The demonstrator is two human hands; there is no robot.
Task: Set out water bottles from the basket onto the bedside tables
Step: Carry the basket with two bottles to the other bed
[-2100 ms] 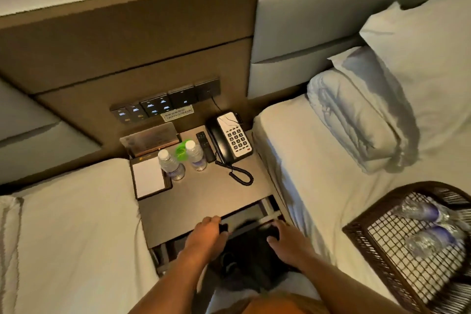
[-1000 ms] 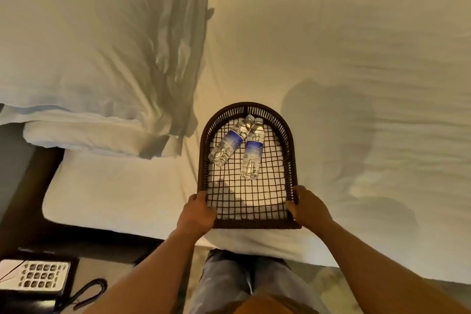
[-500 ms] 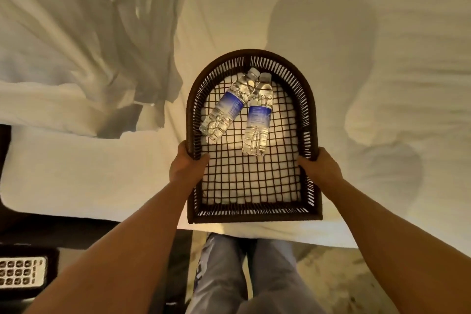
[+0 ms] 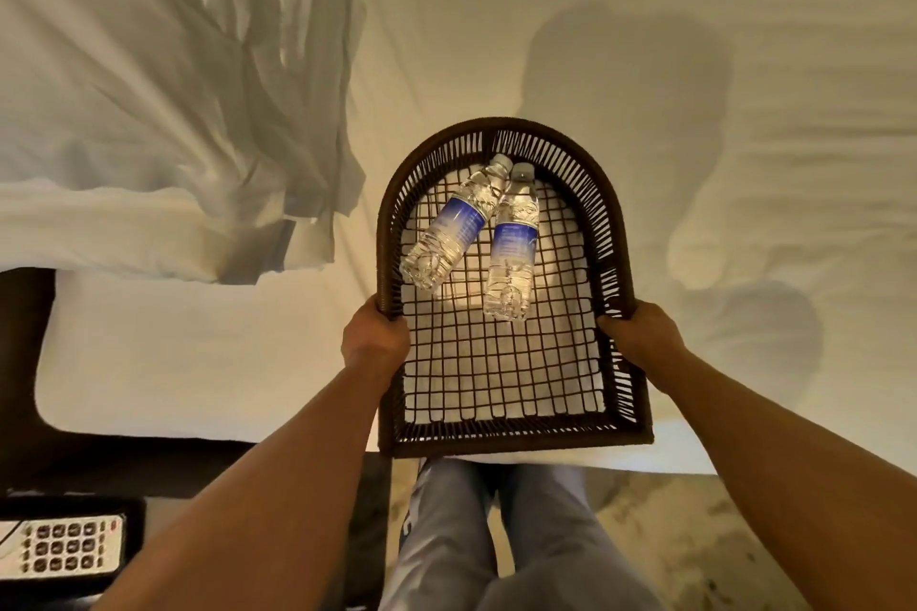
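Observation:
A dark brown woven basket point(image 4: 516, 432) with an arched far end is held over the edge of the white bed. Two clear water bottles with blue labels lie inside it, caps toward the arch: the left bottle point(image 4: 449, 231) slanted, the right bottle point(image 4: 513, 246) nearly straight. My left hand point(image 4: 374, 335) grips the basket's left rim and my right hand point(image 4: 640, 330) grips its right rim.
A white bed point(image 4: 645, 65) fills the view, with a creased pillow point(image 4: 163, 89) at upper left. A black telephone point(image 4: 59, 548) sits on the bedside table at lower left. My legs stand on the pale floor point(image 4: 694, 536) below the basket.
I turned from the bedside table to the bed and took the basket by both sides. Since half a second ago, the basket has shifted slightly right in view with the bottles unmoved inside.

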